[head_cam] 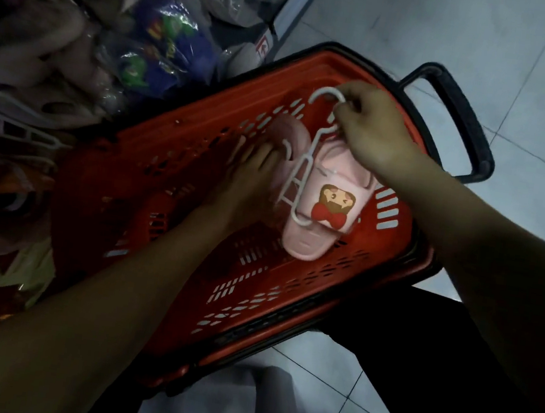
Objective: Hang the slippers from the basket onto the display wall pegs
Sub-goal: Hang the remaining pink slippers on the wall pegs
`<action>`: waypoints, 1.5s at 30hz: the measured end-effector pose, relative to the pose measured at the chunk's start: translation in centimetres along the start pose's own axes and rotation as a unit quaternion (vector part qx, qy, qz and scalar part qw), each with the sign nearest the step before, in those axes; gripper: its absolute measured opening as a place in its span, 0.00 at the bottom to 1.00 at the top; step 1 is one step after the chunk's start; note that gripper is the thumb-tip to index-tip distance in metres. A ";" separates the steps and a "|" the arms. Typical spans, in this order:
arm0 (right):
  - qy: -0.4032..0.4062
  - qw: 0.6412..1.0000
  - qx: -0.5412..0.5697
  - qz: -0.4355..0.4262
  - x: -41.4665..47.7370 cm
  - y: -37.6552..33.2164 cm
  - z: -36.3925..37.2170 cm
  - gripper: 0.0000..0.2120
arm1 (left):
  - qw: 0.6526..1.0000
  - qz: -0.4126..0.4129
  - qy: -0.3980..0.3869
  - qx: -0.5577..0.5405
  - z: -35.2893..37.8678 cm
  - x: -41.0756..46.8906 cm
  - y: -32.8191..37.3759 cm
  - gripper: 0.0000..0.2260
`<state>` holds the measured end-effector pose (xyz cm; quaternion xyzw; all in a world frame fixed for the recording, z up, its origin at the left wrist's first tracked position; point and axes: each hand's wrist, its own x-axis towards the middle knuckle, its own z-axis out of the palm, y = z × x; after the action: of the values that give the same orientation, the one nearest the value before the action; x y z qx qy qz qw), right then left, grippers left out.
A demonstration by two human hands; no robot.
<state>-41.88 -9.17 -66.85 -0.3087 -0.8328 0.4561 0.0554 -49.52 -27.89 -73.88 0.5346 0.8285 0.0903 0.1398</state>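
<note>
My right hand (373, 129) pinches the white hanger (297, 171) just below its hook, keeping the hook free for a peg; the pink slipper (325, 209) clipped to it lies over the red basket (287, 297) floor. My left hand (251, 173) touches a second slipper (287, 132) inside the basket; blur hides whether its fingers grip

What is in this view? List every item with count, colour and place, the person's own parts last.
basket: one, red with a black handle, centre, on the floor
cartoon-face slipper: one seen, pale pink with a red bow, over the basket, on a hanger
hanger: one, white, carrying that slipper
second slipper: one, darker pink, at the basket's far end
bagged goods: several, blue-green and dull pink, upper left beside the basket
loose hangers: a few, white, left edge
floor tiles: pale grey, right and bottom
right grip: one, pinches the hanger's hook
left grip: one, touches the second slipper; blurred, hold unclear
</note>
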 end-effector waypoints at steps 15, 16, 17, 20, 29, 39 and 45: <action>-0.057 0.987 -0.071 -0.129 -8.3 -12.5 -0.6 0.29 | 0.973 -0.131 0.185 -0.036 -13.5 -12.3 1.1 0.38; -0.088 0.984 -0.082 -0.134 -9.7 -12.6 -0.4 0.31 | 0.971 -0.146 0.187 -0.036 -14.2 -13.5 1.3 0.39; -0.119 0.978 -0.096 -0.140 -10.9 -12.6 -0.2 0.35 | 0.969 -0.158 0.186 -0.040 -15.1 -14.6 1.5 0.39; -0.163 0.959 -0.134 -0.189 -14.0 -12.9 -0.3 0.46 | 0.964 -0.171 0.201 -0.046 -17.9 -17.5 2.6 0.39; -0.104 0.920 -0.086 -0.369 -20.6 -21.0 -2.2 0.48 | 0.943 -0.155 0.293 -0.006 -27.2 -26.9 7.0 0.37; -0.003 0.869 -0.148 -0.472 -27.4 -32.8 -5.0 0.40 | 0.913 -0.158 0.348 0.142 -38.3 -36.0 11.2 0.39; 0.076 0.841 -0.155 -0.513 -30.8 -40.4 -8.4 0.38 | 0.888 -0.106 0.398 0.206 -46.5 -39.6 13.8 0.35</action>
<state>-32.75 -36.40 -24.07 0.1246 -0.9250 0.2023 0.2964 -37.50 -58.26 -20.45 0.3794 0.8664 0.1075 -0.3062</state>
